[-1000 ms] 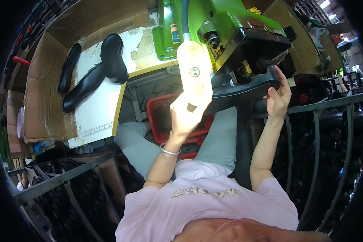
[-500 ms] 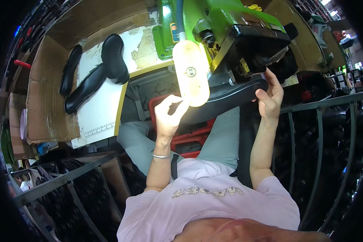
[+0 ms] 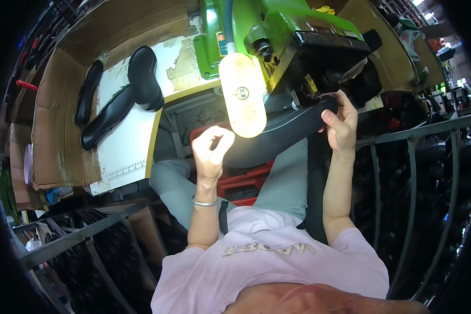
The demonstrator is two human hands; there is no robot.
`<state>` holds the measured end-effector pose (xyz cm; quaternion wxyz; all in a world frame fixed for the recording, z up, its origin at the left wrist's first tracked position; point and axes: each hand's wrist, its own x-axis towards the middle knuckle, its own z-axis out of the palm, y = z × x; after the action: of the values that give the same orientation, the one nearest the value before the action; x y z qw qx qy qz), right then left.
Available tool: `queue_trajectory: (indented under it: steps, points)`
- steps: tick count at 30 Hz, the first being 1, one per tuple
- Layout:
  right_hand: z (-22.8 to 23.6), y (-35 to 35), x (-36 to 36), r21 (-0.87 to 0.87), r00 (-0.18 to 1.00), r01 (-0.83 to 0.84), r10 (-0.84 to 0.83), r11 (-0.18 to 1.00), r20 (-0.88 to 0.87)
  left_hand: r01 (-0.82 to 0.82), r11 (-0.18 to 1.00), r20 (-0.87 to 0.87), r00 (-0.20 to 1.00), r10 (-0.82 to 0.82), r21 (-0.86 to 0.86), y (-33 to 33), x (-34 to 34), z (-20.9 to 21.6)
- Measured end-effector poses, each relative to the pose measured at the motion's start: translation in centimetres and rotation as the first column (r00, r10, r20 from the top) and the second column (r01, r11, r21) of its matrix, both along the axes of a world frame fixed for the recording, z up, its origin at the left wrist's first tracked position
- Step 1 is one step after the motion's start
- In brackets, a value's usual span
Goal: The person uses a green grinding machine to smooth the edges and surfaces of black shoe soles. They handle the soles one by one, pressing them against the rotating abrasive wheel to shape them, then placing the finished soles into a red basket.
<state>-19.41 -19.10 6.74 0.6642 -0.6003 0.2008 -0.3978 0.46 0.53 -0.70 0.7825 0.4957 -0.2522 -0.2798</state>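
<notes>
A long black rubber boot piece (image 3: pixel 277 133) lies slanted under the black head (image 3: pixel 319 57) of a green machine (image 3: pixel 277 21). My right hand (image 3: pixel 341 123) grips its upper right end, just below the machine head. My left hand (image 3: pixel 210 152), with a thin bracelet at the wrist, has its fingers curled at the piece's lower left end and seems to pinch its edge. A glowing oblong lamp (image 3: pixel 242 94) hangs between my hands, in front of the piece.
Black boots (image 3: pixel 141 78) and boot parts (image 3: pixel 104 118) lie on a white sheet (image 3: pixel 125 152) over cardboard (image 3: pixel 57 131) at the left. A red crate (image 3: pixel 246 180) sits between my knees. Metal racks (image 3: pixel 403 172) holding dark footwear stand at both sides.
My left hand has come down from beside the lamp to the lower left end of the black piece. My right hand has shifted slightly along the upper end, under the machine head.
</notes>
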Motion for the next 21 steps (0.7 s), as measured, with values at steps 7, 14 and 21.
queue_trajectory:
  steps: [7,14,21]
  points:
    - [-2.8,1.5,-1.0,-0.075,0.993,0.056,-0.048,0.996,0.104,0.040,0.999,-0.024,0.999,-0.040,0.012,1.4,0.9,-1.4]
    - [-5.2,1.5,-3.4,-0.023,0.986,0.044,-0.040,0.999,0.159,-0.082,0.994,-0.099,0.992,0.075,-0.071,0.2,1.3,-1.7]
    - [-7.4,0.5,-5.5,0.004,0.973,0.050,-0.049,0.999,0.225,-0.012,0.996,-0.107,0.994,0.003,-0.090,-0.1,1.0,-1.2]
